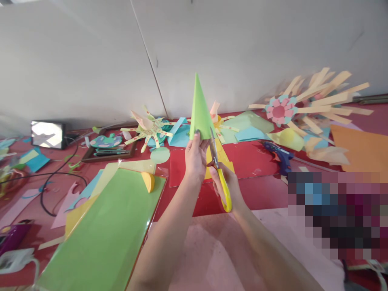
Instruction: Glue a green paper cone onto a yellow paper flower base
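In the middle of the head view stands a light green paper cone (200,111), its point upward. My left hand (196,158) grips the cone low down, with the thumb on its front and the other fingers partly hidden behind. My right hand (228,186) is closed around the yellow handles of a pair of scissors (224,188). The blades point up and lie against the cone's lower right edge; whether they are parted is hard to make out. Beneath the hands are a yellow paper piece (222,155) and a red board (251,159).
A wrapped stack of green paper (106,226) lies at left, with a yellow half-round piece (148,182) on it. Paper flowers (150,128) and a large paper-strip flower (280,111) stand along the wall. A blue glue gun (279,155) lies right. A dark cable (42,198) curls at left.
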`<act>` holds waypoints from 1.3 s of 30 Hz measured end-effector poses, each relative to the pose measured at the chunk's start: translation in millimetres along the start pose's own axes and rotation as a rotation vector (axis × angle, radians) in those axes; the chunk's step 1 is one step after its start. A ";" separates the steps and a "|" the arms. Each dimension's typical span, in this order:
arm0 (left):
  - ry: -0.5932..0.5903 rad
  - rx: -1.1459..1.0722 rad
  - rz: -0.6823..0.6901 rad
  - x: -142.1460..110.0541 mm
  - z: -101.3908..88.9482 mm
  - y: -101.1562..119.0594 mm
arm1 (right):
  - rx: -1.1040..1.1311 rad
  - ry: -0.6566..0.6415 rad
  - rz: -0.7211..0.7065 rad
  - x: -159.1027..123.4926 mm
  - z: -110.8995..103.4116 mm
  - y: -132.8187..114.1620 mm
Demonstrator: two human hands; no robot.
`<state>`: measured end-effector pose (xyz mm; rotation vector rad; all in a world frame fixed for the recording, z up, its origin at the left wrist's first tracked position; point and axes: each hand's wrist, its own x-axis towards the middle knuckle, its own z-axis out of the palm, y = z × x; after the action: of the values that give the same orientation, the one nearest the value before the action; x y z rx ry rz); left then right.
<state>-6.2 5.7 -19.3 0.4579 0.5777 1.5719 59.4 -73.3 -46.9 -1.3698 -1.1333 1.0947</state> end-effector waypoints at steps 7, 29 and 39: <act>0.040 0.008 -0.024 0.0 0.2 0.8 | 0.006 -0.021 0.009 -1.0 -0.9 0.3; -0.015 0.007 -0.072 -5.2 3.1 -5.4 | -0.154 0.032 -0.085 4.9 -3.7 3.9; 0.039 -0.019 -0.060 -3.0 7.5 6.4 | -0.188 -0.036 -0.130 5.5 -2.8 11.9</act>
<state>-6.5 3.2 -9.4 0.3930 0.6002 1.5307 63.8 -68.9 -58.7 -1.4039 -1.3601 0.9414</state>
